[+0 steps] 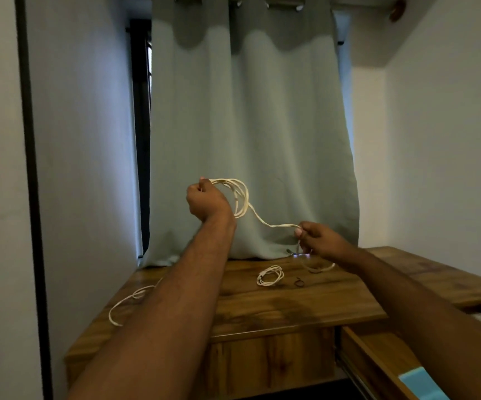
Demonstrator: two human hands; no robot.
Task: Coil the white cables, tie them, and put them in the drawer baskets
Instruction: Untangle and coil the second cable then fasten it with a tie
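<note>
Left hand (204, 199) is raised above the brown wooden desk (276, 301), fingers curled round a bunch of loops of the long white cable (240, 197) — its free run sags over to the right hand (318, 239), which pinches it just above the desk. A small coiled white cable (270, 275) (already wound) lies on the desk below them, a loose white cable end (126, 301) at the desk's left edge.
</note>
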